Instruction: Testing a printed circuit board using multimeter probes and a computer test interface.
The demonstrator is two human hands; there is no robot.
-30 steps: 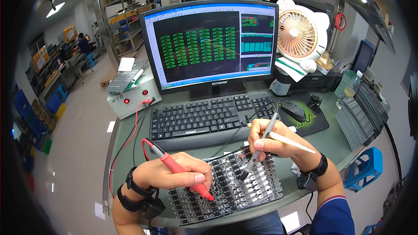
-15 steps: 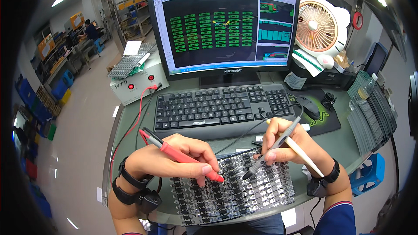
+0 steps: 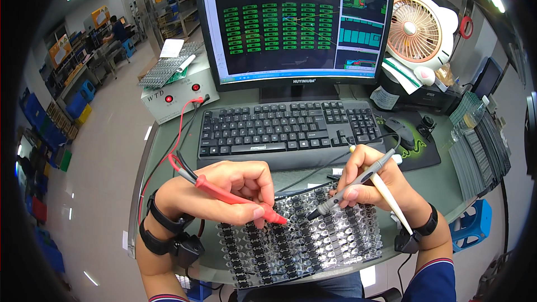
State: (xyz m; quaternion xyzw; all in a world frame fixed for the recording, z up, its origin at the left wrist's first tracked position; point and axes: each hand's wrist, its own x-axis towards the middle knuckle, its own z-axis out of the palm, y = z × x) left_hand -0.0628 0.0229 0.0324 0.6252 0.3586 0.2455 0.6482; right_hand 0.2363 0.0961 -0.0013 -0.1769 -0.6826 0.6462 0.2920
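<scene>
A panel of small circuit boards (image 3: 335, 246), silvery and black in rows, lies at the near edge of the table. My left hand (image 3: 238, 184) is closed round a red test probe (image 3: 215, 191), whose tip points down at the panel's upper middle. In my right hand (image 3: 372, 176) is a grey test probe (image 3: 366, 175) with a dark tip, just right of the red one. Whether either tip touches the panel, I cannot tell. A slim cream-white stick (image 3: 394, 204) is also tucked in my right hand, slanting toward the wrist.
Behind the panel lie a black keyboard (image 3: 268, 128) and a mouse (image 3: 399, 133). A monitor (image 3: 279, 28) shows green board shapes. At left, a white box (image 3: 182, 98) carries a red lead (image 3: 180, 140). A fan (image 3: 417, 31) and stacked grey sheets (image 3: 481, 156) stand right.
The view has tilted slightly, so the monitor sits higher in it. Both hands keep their probes, with the tips still close together over the panel. Yellow marks on the screen have changed.
</scene>
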